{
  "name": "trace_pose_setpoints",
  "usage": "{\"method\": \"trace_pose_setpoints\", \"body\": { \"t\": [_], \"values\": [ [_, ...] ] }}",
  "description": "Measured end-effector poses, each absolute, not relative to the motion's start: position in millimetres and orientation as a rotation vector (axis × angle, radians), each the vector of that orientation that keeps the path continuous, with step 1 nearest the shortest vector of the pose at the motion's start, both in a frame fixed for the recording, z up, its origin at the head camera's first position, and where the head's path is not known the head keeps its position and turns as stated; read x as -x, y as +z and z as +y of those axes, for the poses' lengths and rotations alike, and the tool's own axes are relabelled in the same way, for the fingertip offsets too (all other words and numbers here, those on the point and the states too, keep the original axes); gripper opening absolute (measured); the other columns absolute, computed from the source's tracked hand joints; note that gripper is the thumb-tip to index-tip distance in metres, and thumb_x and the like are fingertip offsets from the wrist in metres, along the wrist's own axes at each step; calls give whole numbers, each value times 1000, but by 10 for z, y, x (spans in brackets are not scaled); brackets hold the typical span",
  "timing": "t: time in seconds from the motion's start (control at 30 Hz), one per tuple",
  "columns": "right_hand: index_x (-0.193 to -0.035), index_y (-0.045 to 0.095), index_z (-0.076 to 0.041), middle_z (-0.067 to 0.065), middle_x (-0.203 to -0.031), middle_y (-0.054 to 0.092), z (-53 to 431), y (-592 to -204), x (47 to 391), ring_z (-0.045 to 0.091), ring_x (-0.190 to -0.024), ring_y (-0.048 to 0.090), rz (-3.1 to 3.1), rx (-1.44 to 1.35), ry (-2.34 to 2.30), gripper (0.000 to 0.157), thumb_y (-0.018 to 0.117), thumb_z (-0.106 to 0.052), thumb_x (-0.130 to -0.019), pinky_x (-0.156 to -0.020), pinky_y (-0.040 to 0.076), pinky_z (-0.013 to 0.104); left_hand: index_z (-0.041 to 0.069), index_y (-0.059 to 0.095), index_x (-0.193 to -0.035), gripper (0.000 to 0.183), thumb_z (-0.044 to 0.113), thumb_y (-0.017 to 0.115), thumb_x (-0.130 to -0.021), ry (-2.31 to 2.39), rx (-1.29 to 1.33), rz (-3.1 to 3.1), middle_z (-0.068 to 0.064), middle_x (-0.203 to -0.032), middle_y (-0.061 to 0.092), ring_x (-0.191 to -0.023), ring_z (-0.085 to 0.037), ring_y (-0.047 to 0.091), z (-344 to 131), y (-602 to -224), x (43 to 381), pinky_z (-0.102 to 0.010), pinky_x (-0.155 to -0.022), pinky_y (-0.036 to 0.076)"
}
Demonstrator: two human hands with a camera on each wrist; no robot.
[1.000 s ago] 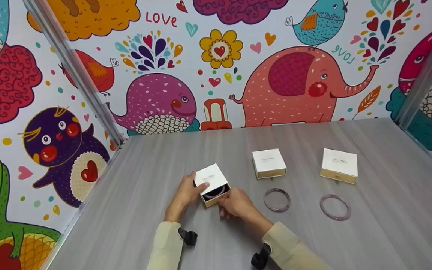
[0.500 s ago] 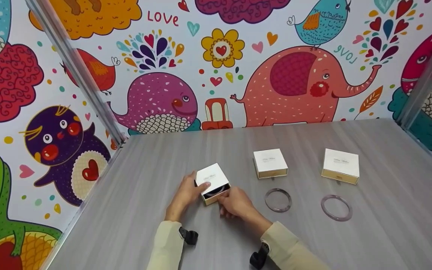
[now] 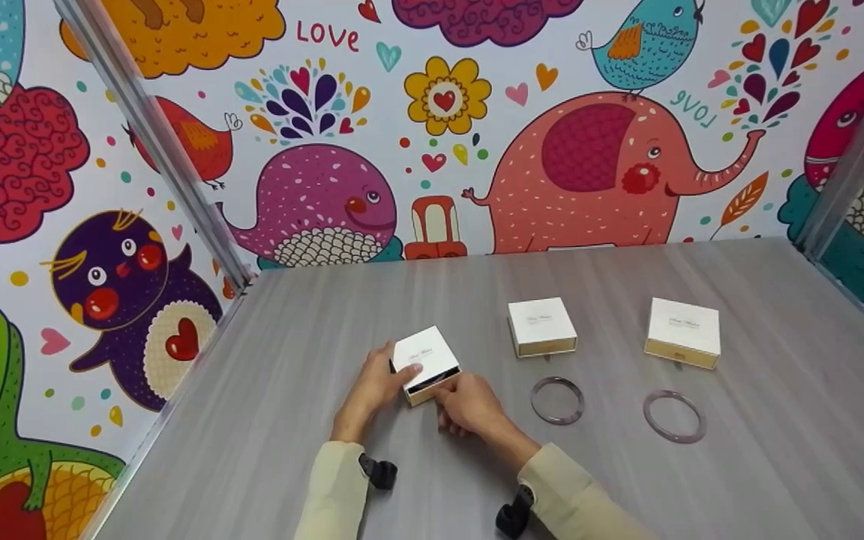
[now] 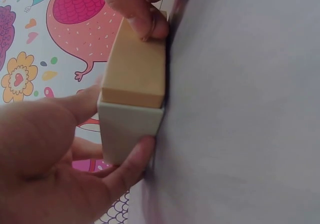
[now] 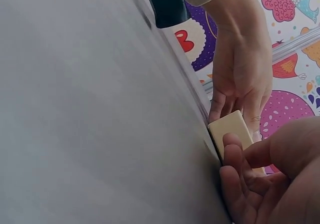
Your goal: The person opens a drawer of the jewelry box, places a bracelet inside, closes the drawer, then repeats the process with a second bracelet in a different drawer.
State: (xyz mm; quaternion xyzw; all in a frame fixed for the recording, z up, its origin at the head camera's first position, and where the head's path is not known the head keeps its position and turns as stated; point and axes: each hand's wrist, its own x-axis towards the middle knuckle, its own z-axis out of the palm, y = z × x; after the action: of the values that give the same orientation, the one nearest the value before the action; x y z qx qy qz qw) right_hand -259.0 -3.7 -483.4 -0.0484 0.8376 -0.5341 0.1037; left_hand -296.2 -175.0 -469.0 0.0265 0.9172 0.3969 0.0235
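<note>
My left hand (image 3: 378,384) grips the white sleeve of a small jewellery box (image 3: 424,354), thumb on its top and fingers along its far side. The box's gold drawer (image 4: 135,68) sticks out of the sleeve on the near side, with a narrow dark gap above its front in the head view. Against that front rest the fingertips of my right hand (image 3: 475,405), its fingers loosely bent. In the right wrist view, the right fingers (image 5: 232,151) cover part of the gold face. To the right lie a greyish bangle (image 3: 556,421) and a pale purple bangle (image 3: 679,439).
Two more white-topped boxes with gold fronts, a middle box (image 3: 541,322) and a right box (image 3: 683,328), stand behind the bangles. The grey table (image 3: 252,450) ends at a brightly printed wall (image 3: 447,172) at the back and left.
The drawer has slid further into its sleeve under the right fingertips, and the bangle that showed inside is now almost hidden. The left hand has kept its place on the sleeve.
</note>
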Motion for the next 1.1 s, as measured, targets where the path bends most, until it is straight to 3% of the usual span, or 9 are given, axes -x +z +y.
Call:
{"method": "trace_pose_setpoints", "body": {
  "t": [0.23,0.73,1.1],
  "values": [
    [-73,68,-4,-4,-49,57,-45,-4835,2610,6,-37,48,2480,144,-1556,31,56,-13,-100,-35,38,19,-16,31,-148,74,23,67,-96,1234,-101,2845,-41,-148,38,-142,-49,37,-1750,-4688,2959,-56,-119,30],
    [-81,67,-3,-2,-53,59,-6,-4907,2704,7,-36,48,2415,95,-1640,23,60,-16,-99,-34,38,20,-19,31,-147,73,20,68,-96,1274,-115,2841,-40,-149,37,-143,-48,36,-1748,-4697,2952,-55,-120,29],
    [-84,70,-4,-2,-51,59,16,-4918,2767,7,-35,48,2401,100,-1585,21,61,-17,-99,-34,40,21,-13,31,-150,72,22,66,-97,1269,-60,2806,-37,-150,38,-142,-45,39,-1741,-4698,2952,-55,-119,31]
  ]
}}
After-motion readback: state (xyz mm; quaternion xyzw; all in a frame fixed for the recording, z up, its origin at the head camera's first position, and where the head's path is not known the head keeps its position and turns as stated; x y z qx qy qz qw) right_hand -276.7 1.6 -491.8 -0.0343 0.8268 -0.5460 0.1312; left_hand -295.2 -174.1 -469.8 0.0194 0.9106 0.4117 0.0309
